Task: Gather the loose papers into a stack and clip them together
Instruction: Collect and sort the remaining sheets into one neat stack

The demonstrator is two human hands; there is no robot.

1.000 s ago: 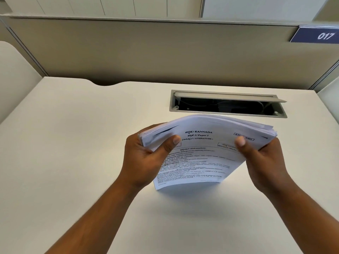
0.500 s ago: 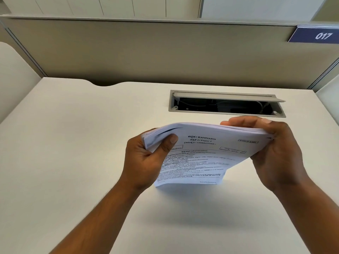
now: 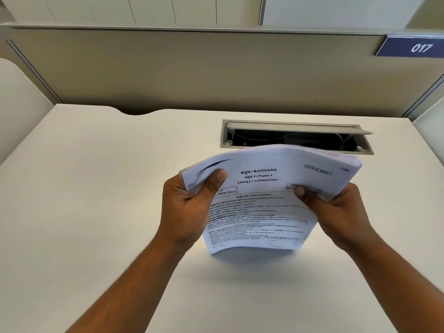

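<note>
A thick stack of printed white papers (image 3: 262, 207) stands tilted on its lower edge on the white desk (image 3: 96, 188), its top curling toward the back. My left hand (image 3: 185, 207) grips the stack's upper left side, thumb on the front sheet. On the right side my right hand (image 3: 336, 212) holds the stack, with its thumb pressed on the front page. No clip is in view.
An open cable tray (image 3: 295, 138) with a raised grey lid is sunk into the desk just behind the papers. A beige partition (image 3: 216, 73) with a blue "017" label (image 3: 413, 47) closes the desk's far side.
My right hand came off the stack's top edge and went back to its right side, thumb on the front page. The stack's top rose and curled more.
</note>
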